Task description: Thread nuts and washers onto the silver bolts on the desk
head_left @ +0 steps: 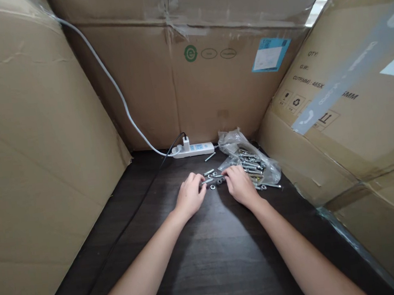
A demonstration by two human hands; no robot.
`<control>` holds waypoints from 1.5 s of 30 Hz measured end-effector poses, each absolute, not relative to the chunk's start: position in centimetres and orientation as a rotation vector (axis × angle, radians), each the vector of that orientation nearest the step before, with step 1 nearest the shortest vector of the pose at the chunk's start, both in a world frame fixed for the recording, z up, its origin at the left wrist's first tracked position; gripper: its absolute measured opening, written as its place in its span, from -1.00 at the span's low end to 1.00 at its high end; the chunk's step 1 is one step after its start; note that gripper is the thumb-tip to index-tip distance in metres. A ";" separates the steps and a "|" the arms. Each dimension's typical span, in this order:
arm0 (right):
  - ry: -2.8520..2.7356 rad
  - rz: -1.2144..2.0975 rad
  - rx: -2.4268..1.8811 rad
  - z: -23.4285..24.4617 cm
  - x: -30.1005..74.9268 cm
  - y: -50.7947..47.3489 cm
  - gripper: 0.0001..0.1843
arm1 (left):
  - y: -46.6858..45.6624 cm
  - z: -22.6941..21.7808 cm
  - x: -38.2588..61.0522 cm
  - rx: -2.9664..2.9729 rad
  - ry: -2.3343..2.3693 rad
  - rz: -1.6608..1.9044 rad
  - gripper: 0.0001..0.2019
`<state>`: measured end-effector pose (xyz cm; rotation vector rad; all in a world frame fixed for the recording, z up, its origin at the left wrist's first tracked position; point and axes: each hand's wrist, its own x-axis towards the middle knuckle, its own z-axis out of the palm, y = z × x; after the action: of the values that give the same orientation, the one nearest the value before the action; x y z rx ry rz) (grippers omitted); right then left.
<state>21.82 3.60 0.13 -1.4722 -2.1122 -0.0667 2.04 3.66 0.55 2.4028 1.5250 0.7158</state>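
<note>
Over a dark wood-grain tabletop, my left hand is closed, its thumb and fingers pinched at the end of a metal bolt. My right hand faces it from the right, fingers curled, the tips at a second bolt and close to small nuts. A washer lies flat between the hands. Just beyond them rests a short metal sleeve or bolt. Behind my right hand, a clear plastic bag lies open with many bolts spilling from it.
A white power strip with a plugged-in charger sits at the back. One loose bolt lies before it. A black cable and a white cord run left. Cardboard walls enclose the back and both sides.
</note>
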 end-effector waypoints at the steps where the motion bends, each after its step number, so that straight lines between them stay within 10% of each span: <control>1: -2.073 -0.056 -1.457 0.4 21.6 3.0 -0.81 | 3.3 0.7 1.7 2.339 1.506 0.795 -0.90; 45: -1.998 0.546 -1.207 0.6 16.8 -2.6 -0.63 | -0.6 2.0 0.4 2.384 1.167 0.723 -0.86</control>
<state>16.83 -2.63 0.58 -1.2072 -1.9981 0.5462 0.40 -0.61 2.01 2.3842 1.1670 0.7226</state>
